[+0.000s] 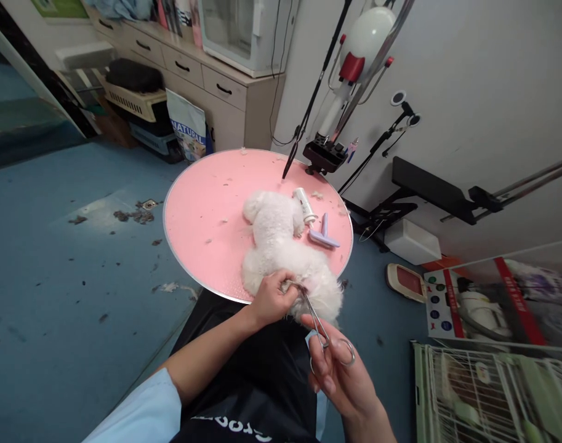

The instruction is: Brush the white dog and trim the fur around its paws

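A fluffy white dog lies or stands on the round pink grooming table, its head toward the far side and its rear toward me. At its rear, my left hand is closed in a pinch on the dog's fur; whether the tail is also in it I cannot tell. My right hand holds a pair of metal scissors by the finger rings. The scissor tips point at the fur just right of my left fingers. Fur partly hides the tips.
A white bottle and a purple comb or rake lie right of the dog. A black strap hangs over the table's far edge near a black tool holder. Clumps of hair lie on the blue floor. A wire cage stands at right.
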Demonstrator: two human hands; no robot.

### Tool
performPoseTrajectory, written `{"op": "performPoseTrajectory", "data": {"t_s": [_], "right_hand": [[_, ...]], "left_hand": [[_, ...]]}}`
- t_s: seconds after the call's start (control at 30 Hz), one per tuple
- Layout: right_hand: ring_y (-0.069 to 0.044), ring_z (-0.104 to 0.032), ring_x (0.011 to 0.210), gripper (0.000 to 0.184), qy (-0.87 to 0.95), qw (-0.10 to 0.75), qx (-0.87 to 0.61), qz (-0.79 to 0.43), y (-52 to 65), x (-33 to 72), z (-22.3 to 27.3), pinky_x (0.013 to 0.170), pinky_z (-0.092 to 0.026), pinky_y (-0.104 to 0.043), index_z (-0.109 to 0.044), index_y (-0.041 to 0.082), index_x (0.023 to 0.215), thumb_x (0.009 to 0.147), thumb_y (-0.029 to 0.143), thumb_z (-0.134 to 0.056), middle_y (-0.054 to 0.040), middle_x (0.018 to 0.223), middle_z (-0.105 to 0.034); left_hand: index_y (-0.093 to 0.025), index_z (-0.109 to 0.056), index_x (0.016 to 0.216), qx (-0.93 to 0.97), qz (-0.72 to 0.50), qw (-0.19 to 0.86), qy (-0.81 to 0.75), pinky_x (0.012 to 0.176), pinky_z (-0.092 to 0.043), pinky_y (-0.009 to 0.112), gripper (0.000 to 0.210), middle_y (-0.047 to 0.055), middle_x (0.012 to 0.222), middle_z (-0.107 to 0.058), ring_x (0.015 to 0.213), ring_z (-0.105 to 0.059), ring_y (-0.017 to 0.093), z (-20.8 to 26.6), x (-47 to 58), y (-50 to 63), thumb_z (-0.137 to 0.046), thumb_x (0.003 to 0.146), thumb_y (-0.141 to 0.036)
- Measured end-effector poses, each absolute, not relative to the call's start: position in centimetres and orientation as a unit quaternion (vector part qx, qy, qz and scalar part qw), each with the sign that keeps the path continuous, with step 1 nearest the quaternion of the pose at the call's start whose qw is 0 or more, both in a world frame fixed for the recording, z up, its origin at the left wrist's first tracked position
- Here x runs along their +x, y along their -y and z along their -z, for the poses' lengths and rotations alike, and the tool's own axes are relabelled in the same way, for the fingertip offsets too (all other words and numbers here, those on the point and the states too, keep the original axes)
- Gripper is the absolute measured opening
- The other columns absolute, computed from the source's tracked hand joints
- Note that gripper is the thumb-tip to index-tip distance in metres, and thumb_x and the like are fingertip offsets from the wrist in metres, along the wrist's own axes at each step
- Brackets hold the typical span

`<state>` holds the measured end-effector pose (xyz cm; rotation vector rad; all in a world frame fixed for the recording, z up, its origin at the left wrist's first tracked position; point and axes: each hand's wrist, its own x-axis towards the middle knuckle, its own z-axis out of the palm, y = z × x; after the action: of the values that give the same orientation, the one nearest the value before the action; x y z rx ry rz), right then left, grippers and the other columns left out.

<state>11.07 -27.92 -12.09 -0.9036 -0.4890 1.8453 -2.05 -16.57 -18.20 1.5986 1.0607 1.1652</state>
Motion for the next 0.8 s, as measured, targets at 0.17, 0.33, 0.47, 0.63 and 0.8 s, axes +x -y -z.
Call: {"op": "performPoseTrajectory", "data": {"t_s": [0.17, 0.33, 0.47, 0.63, 0.8], "right_hand": [[-0.003, -0.04, 0.029, 0.05, 0.242, 0.477, -0.324, -0.781, 28.7, 12.6, 12.5, 0.042, -0.046, -0.02, -0.056, 0.019, 0.122, 0.08, 0.046, -0.064, 0.0054, 0.058, -0.057], [-0.007, -0.049, 0.034, 0.067, 0.32, 0.418, -0.296, -0.797, 26.1, 13.4, 15.6, 0.044, -0.045, -0.021, -0.056, 0.015, 0.119, 0.069, 0.06, -0.068, 0.0008, 0.062, -0.063], [-0.01, -0.056, 0.046, 0.075, 0.397, 0.356, -0.296, -0.792, 26.0, 14.0, 17.1, 0.044, -0.042, -0.02, -0.055, 0.016, 0.118, 0.064, 0.066, -0.069, -0.0033, 0.07, -0.066], [-0.02, -0.063, 0.072, 0.057, 0.533, 0.485, -0.442, -0.534, 27.1, 13.3, 14.3, 0.072, -0.049, -0.037, -0.048, 0.025, 0.126, 0.076, 0.043, -0.07, -0.0046, 0.083, -0.066], [-0.03, -0.051, 0.115, 0.058, 0.664, 0.415, -0.561, -0.269, 21.4, 11.8, 13.8, 0.101, -0.035, -0.046, -0.051, 0.022, 0.119, 0.065, 0.02, -0.074, -0.0109, 0.12, -0.057]], "left_hand": [[-0.018, -0.052, 0.096, 0.571, -0.49, 0.534, -0.386, 0.071, -0.046, 0.025, 0.021, 0.002, 0.084, -0.058, 0.075, -0.055, 0.013, 18.6, -2.3, 16.5, -0.055, 0.078, -0.028], [-0.015, -0.064, 0.08, 0.56, -0.468, 0.631, -0.263, 0.079, -0.046, 0.029, 0.033, 0.007, 0.085, -0.057, 0.083, -0.055, 0.017, 18.3, -2.7, 16.1, -0.062, 0.076, -0.048], [-0.014, -0.062, 0.068, 0.442, -0.476, 0.693, -0.312, 0.068, -0.046, 0.025, 0.031, 0.003, 0.072, -0.056, 0.07, -0.054, 0.013, 18.2, -3.0, 15.5, -0.062, 0.078, -0.044], [-0.014, -0.058, 0.069, 0.435, -0.497, 0.672, -0.335, 0.068, -0.044, 0.023, 0.025, 0.001, 0.072, -0.054, 0.069, -0.051, 0.011, 18.5, -2.6, 15.5, -0.06, 0.078, -0.037], [-0.016, -0.052, 0.071, 0.438, -0.529, 0.62, -0.38, 0.066, -0.046, 0.023, 0.02, 0.002, 0.075, -0.057, 0.069, -0.053, 0.012, 19.7, -2.6, 15.2, -0.048, 0.082, -0.032]]}}
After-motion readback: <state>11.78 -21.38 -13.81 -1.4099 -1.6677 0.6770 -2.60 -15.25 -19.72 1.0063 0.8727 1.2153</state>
